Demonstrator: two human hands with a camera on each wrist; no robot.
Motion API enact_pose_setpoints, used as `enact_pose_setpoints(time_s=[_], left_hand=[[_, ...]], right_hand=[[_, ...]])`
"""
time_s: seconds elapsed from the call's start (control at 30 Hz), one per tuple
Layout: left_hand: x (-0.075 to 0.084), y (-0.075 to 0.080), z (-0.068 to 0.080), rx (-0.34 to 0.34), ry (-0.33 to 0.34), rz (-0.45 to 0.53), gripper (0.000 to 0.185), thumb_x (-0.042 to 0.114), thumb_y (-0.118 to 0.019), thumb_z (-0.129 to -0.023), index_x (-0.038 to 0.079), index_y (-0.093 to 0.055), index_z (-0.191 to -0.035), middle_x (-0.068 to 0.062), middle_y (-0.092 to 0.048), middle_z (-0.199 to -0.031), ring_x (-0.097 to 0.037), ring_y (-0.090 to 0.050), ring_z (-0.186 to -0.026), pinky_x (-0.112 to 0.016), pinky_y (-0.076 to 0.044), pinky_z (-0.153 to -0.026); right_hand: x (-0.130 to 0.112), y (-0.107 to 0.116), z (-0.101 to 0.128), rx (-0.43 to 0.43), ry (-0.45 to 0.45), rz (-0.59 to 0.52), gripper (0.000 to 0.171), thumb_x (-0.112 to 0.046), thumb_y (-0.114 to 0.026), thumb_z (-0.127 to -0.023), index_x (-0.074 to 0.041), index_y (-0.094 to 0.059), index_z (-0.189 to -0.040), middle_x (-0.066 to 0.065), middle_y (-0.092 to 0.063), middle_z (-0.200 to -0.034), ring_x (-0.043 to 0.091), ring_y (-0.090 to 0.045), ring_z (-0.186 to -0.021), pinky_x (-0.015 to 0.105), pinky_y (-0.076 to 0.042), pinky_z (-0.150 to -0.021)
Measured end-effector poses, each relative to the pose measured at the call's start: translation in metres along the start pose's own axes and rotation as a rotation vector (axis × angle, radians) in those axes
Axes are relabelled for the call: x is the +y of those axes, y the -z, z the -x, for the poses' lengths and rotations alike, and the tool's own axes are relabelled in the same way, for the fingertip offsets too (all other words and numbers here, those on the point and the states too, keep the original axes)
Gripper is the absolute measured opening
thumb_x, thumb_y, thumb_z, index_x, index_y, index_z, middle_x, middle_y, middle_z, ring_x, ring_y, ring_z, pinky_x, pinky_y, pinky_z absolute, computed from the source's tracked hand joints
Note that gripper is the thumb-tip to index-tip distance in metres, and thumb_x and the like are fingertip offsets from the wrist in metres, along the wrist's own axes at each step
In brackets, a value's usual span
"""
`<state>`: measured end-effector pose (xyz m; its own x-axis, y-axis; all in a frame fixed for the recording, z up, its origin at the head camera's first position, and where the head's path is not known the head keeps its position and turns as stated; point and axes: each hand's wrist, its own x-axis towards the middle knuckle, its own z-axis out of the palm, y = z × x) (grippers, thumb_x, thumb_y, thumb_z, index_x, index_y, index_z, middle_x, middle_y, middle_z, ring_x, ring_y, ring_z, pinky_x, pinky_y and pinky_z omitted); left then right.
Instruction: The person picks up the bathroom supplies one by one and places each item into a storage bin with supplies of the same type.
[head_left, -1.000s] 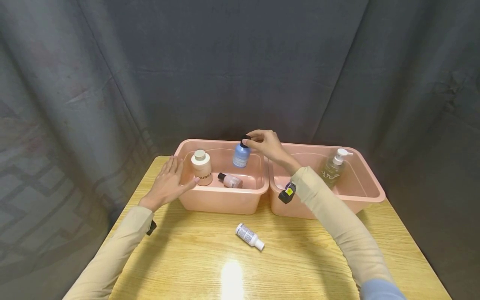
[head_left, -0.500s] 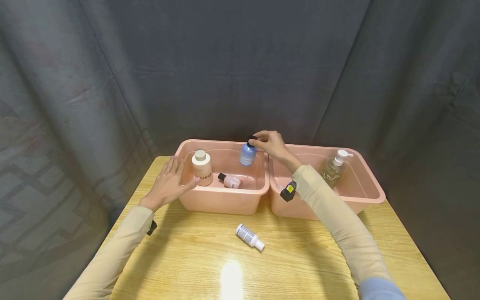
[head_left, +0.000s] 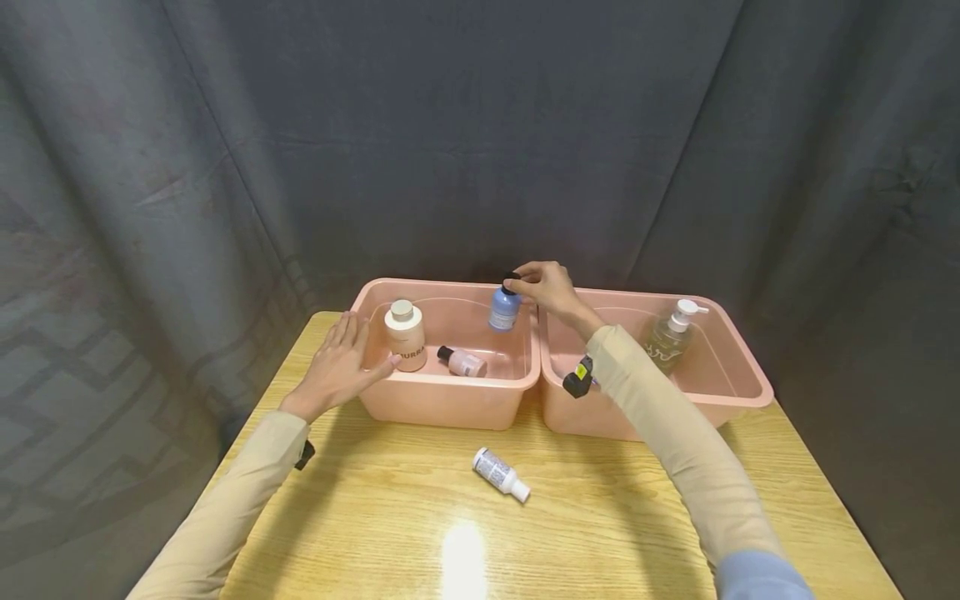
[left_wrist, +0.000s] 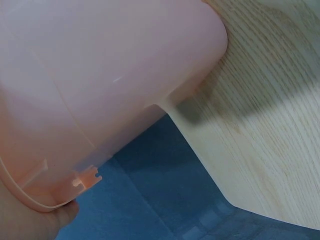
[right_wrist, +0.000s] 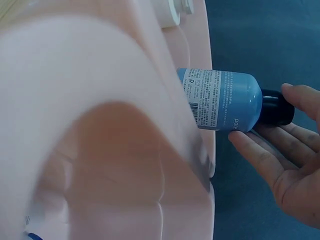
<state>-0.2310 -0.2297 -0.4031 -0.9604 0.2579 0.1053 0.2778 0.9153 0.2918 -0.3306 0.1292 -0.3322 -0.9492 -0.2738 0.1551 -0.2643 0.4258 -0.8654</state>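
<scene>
A small blue bottle (head_left: 504, 310) with a black cap hangs upright inside the right part of the left pink bin (head_left: 442, 406). My right hand (head_left: 551, 289) grips it by the cap; the right wrist view shows thumb and fingers around the black cap (right_wrist: 276, 107). My left hand (head_left: 335, 367) lies with extended fingers over the left bin's near left corner, its thumb near a cream bottle (head_left: 406, 336) standing inside. In the left wrist view, part of the left hand (left_wrist: 30, 220) touches the bin's rim. A small pinkish bottle (head_left: 467, 363) with a black cap lies on the left bin's floor.
A second pink bin (head_left: 720, 404) stands right beside the first, holding a pump bottle (head_left: 667, 342) with a white pump. On the wooden table (head_left: 390, 517) in front lies a small white bottle (head_left: 500, 475). A grey curtain (head_left: 465, 150) hangs behind.
My right hand has carried the blue bottle to the right within the left bin, toward the wall between the bins. The left hand has stayed at the bin's corner.
</scene>
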Motion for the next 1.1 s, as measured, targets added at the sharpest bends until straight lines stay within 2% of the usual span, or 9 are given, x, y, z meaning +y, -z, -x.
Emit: enact_pose_setpoints(time_s=[0.33,0.57,0.87,1.1], left_hand=[[0.0,-0.001,0.0,-0.003,-0.004,0.002,0.106,0.071,-0.039,-0.093,-0.009,-0.007,-0.153,-0.028,0.003,-0.161,-0.036,0.008,-0.149,-0.051,-0.001,-0.12],[0.001,0.0,0.001,0.015,-0.009,-0.007,0.105,0.07,-0.04,-0.094,-0.011,-0.01,-0.152,-0.029,0.0,-0.16,-0.041,0.002,-0.149,-0.051,-0.003,-0.12],[0.001,0.001,0.001,0.001,-0.004,-0.017,0.105,0.071,-0.039,-0.094,-0.01,-0.009,-0.153,-0.029,0.001,-0.16,-0.04,0.004,-0.149,-0.052,-0.003,-0.119],[0.001,0.0,0.001,0.003,-0.006,-0.016,0.105,0.071,-0.04,-0.093,-0.011,-0.01,-0.153,-0.028,0.002,-0.16,-0.038,0.007,-0.149,-0.052,-0.002,-0.12]], right_hand=[[0.013,0.003,-0.006,0.029,-0.065,0.082,0.043,-0.024,-0.073,-0.092,0.006,-0.063,-0.122,0.022,-0.067,-0.114,0.03,-0.071,-0.088,0.043,-0.059,-0.079],[0.017,0.006,-0.009,0.022,-0.118,0.059,0.046,-0.023,-0.073,-0.092,0.006,-0.06,-0.126,0.023,-0.065,-0.117,0.028,-0.072,-0.085,0.04,-0.06,-0.075],[0.014,0.006,-0.014,0.008,-0.157,0.065,0.05,-0.024,-0.073,-0.092,0.007,-0.059,-0.128,0.023,-0.064,-0.12,0.03,-0.072,-0.089,0.046,-0.057,-0.081],[0.012,0.005,-0.018,-0.004,-0.207,0.002,0.051,-0.021,-0.073,-0.092,0.009,-0.056,-0.13,0.024,-0.062,-0.121,0.033,-0.07,-0.094,0.039,-0.058,-0.081]])
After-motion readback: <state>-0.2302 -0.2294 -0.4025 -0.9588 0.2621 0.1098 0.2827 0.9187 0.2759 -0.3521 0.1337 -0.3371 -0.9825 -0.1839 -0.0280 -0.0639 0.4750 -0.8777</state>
